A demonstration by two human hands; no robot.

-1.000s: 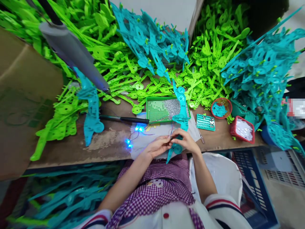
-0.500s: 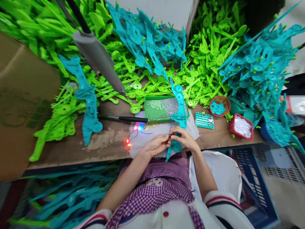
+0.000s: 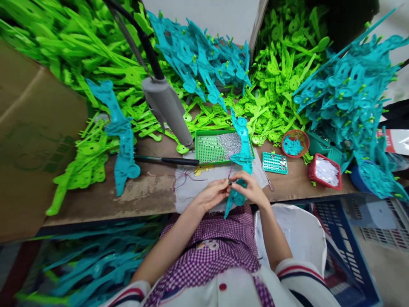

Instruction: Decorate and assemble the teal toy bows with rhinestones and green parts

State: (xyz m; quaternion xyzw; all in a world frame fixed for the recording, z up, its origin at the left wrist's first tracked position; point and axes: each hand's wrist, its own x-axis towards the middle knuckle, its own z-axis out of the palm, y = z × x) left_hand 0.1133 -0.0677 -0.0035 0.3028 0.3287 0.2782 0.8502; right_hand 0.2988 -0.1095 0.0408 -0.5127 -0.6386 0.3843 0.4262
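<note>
My left hand (image 3: pixel 212 195) and my right hand (image 3: pixel 251 188) meet over the near end of a blue plastic shell (image 3: pixel 244 147). A small black wired part (image 3: pixel 229 182) is pinched between the fingertips of both hands; its exact kind is too small to tell. Thin wires rise from it beside the shell. More thin wires (image 3: pixel 185 175) lie loosely on a pale cloth (image 3: pixel 183 196) to the left, with no lights glowing on them. Just behind the shell sits a green tray (image 3: pixel 204 161) with many small metal screws in it.
A grey electric screwdriver (image 3: pixel 169 111) hangs at centre left. A black-handled tool (image 3: pixel 179 161) lies below it. Green parts (image 3: pixel 271 81) and blue shells (image 3: pixel 354 85) are heaped behind. At right are a teal tray (image 3: pixel 275 163), a red basket (image 3: pixel 325 170) and an orange basket (image 3: pixel 295 143).
The red and blue lights on the wires have gone dark. The hanging screwdriver has swung to the right. Both hands stay together on the small black part.
</note>
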